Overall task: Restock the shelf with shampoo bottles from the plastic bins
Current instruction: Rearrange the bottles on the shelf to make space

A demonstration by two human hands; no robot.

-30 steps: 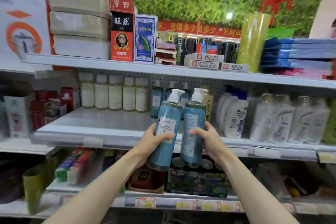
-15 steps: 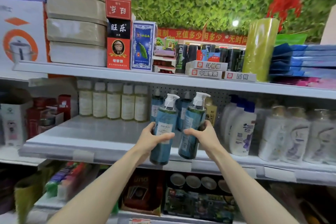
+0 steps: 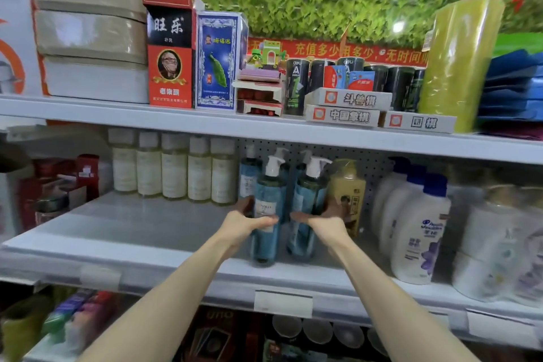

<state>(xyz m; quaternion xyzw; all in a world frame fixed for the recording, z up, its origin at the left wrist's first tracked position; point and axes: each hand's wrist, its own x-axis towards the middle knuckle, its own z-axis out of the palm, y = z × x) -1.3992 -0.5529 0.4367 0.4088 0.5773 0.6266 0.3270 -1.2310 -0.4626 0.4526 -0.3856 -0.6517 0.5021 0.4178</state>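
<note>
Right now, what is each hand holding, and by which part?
Left hand grips the left blue bottle at mid-body; the right hand grips the right blue bottle likewise.

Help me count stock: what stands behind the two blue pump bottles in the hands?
More blue pump bottles stand behind them, against the pegboard; three pump tops show. Their lower bodies, and any further rows, are covered by the two front bottles, left hand and right hand.

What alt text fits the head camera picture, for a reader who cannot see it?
Two bare hands each hold a blue pump bottle upright on a grey shop shelf: the left hand grips the left bottle, the right hand the right bottle. Other bottles stand behind and beside them.
</note>
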